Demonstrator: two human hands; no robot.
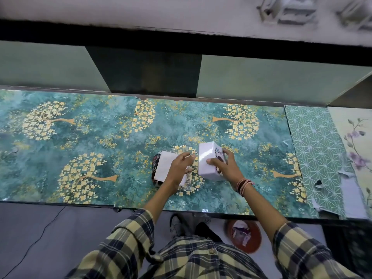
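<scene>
Right hand (225, 165) grips white box (207, 161), left hand (180, 165) lies flat on paper packet (166, 167), bare table (104, 137) all round

On my feed a long surface (100, 137) wears a teal covering printed with golden blossom trees; at its right end lie a green geometric sheet (314, 150) and a pale sheet with purple flowers (354, 137). Behind it stand pale green panels (46, 65) with a dark panel (149, 73) between them; a whitish ledge (161, 15) runs above. The floor (60, 228) is grey; a black cable (40, 236) trails at left; a reddish bin (244, 236) holds paper scraps.
</scene>
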